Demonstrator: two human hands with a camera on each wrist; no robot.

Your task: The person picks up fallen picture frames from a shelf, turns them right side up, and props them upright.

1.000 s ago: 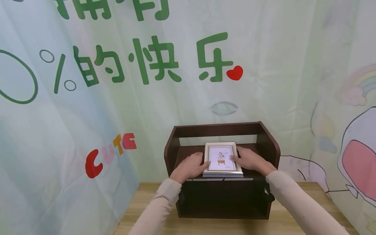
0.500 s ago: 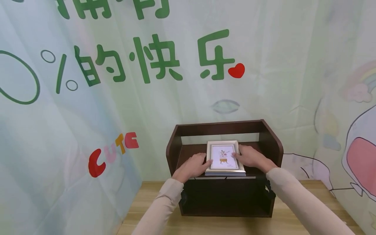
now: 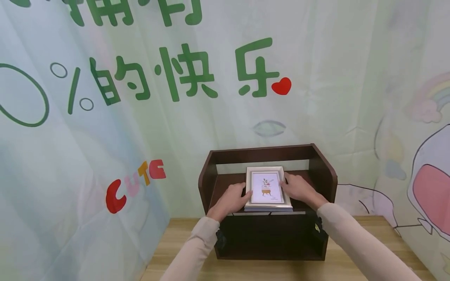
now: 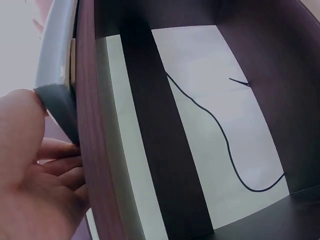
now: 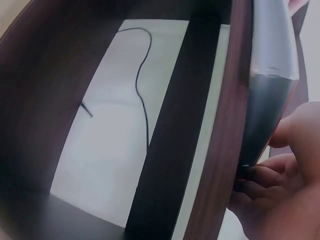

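Observation:
A picture frame [image 3: 266,187], pale gold with a potted-plant print, lies face up on the upper shelf [image 3: 225,183] of a small dark brown wooden rack. My left hand [image 3: 230,200] holds its left side, thumb on the border. On the opposite side my right hand [image 3: 299,189] grips the frame, its thumb at the right border. Both wrist views show the frame's thick edge [image 4: 54,60] standing above the shelf board [image 5: 220,150], with curled fingers [image 5: 270,180] tucked beside and below it. The fingertips are partly hidden.
The rack's raised side panels [image 3: 325,171] and back rail [image 3: 261,155] surround the upper shelf. Below is a lower compartment [image 3: 268,238]. The rack stands on a wood-grain surface [image 3: 168,242] against a printed curtain [image 3: 316,97] with green characters.
My right thumb has shifted slightly from over the print towards the frame's right border. The frame sits marginally farther back on the shelf. The head view has shifted a little.

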